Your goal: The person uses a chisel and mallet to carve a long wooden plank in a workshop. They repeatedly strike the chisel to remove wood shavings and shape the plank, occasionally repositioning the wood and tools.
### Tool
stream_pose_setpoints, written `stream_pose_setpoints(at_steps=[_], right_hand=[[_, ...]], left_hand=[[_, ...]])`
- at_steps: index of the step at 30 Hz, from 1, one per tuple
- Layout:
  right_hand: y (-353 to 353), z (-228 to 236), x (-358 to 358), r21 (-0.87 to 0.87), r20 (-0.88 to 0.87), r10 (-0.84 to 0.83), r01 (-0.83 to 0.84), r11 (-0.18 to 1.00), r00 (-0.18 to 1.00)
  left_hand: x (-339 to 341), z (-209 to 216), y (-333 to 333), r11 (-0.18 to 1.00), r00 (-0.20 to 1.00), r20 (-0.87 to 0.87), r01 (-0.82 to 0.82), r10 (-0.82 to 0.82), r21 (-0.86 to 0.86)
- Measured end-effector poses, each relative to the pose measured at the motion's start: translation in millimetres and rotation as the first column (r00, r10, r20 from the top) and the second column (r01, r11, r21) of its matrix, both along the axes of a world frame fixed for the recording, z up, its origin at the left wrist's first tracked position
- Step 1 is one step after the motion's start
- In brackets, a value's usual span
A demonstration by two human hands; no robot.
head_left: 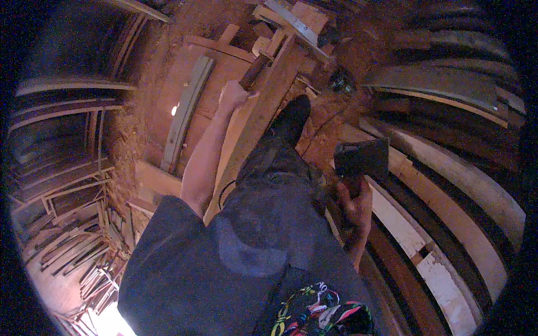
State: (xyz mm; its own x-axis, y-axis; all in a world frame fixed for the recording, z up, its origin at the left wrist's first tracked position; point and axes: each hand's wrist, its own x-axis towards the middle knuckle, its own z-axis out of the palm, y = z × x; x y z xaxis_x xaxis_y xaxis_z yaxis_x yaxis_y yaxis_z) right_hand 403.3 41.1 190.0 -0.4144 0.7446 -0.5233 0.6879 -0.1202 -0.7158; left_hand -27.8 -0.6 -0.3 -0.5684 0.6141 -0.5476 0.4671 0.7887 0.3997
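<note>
My left hand [238, 96] is closed around a dark brown, stick-like piece [254, 73] whose far end meets a pale wooden block [261, 46]. It is held over a long wooden plank [255, 115] running beside my leg. At my right side, my right hand [354, 204] is closed under a dark, broad, rectangular block-shaped tool [361, 157]. The grip hides part of it, and in the dim light I cannot tell its exact kind.
A grey wooden strip [188, 115] lies on a broad board left of my left arm. Long boards [448, 151] are stacked on the right. Wooden frames and thin sticks [73, 246] crowd the left. A metal-looking bar [291, 22] lies across timber at the far end.
</note>
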Motion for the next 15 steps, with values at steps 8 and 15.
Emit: stream_pose_setpoints(at_steps=[8,15], right_hand=[[-14,-40,52,0.187,0.001,0.075,-0.073,0.98,0.997],[-6,-13,52,0.016,-0.157,-0.119,0.123,0.992,0.98]], left_hand=[[2,-13,-13,0.999,0.997,-0.071,0.002,-0.005,-0.043],[-1,-40,-26,0.999,0.992,-0.118,0.033,-0.036,-0.021]])
